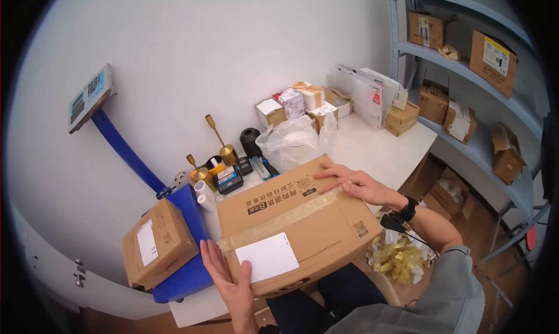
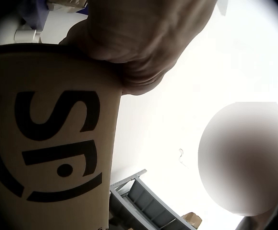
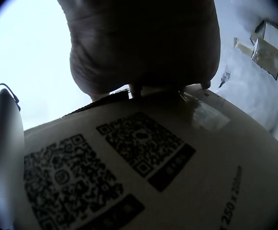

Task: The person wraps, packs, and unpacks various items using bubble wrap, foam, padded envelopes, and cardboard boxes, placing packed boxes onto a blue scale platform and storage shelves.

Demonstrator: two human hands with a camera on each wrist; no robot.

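Observation:
A large cardboard carton point(image 1: 303, 217) lies before me, overlapping the table's front edge, with a strip of tape point(image 1: 285, 217) along its top. A blank white label point(image 1: 266, 257) sits near its left end. My left hand point(image 1: 232, 281) is at the carton's left end, its fingers extended along the side and its thumb on the label's edge. My right hand point(image 1: 355, 185) rests on the top at the far right, fingers spread, by the end of the tape. In the left wrist view, large black lettering point(image 2: 57, 115) shows on the carton's side; in the right wrist view, two QR codes point(image 3: 143, 141).
At left, a smaller labelled carton point(image 1: 160, 244) stands on a blue scale point(image 1: 189, 217). Behind the large carton are a clear plastic bag point(image 1: 294, 142), small boxes point(image 1: 288, 104) and brass-coloured stands point(image 1: 227, 150). Grey shelves point(image 1: 477, 78) with boxes stand at right, yellowish packing scraps point(image 1: 396, 255) below.

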